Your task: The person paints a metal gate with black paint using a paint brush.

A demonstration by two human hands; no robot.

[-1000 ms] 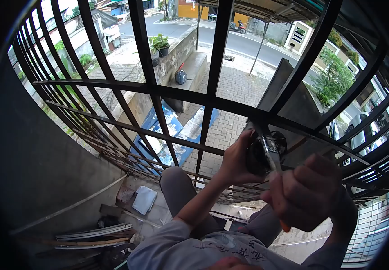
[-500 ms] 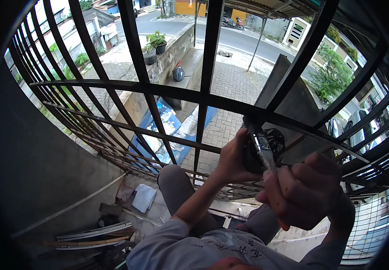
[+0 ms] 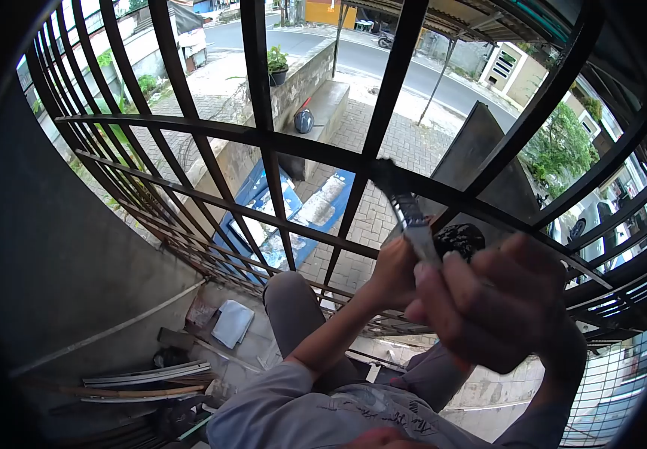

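Observation:
My right hand (image 3: 492, 303) grips a paintbrush (image 3: 417, 233) by its pale handle. The brush's metal ferrule is smeared, and its black, wet-looking bristles overlap the middle rail of the dark metal grille (image 3: 301, 147) in this view. Just behind it, my left hand (image 3: 396, 268) is wrapped round a small container of black paint (image 3: 461, 238), held upright close to the bars. Most of the container's body is hidden by the brush and my right hand.
Beyond the bars lie a blue, paint-stained board (image 3: 316, 213), a helmet (image 3: 304, 120) on a low ledge and a potted plant (image 3: 277, 67). A white folded sheet (image 3: 232, 324) and long strips (image 3: 147, 378) lie on the floor at lower left. A dark wall (image 3: 76, 247) stands at left.
The brush has moved from over the paint container up and left to the grille's rail. My left hand and the container sit slightly lower; the view has shifted a little.

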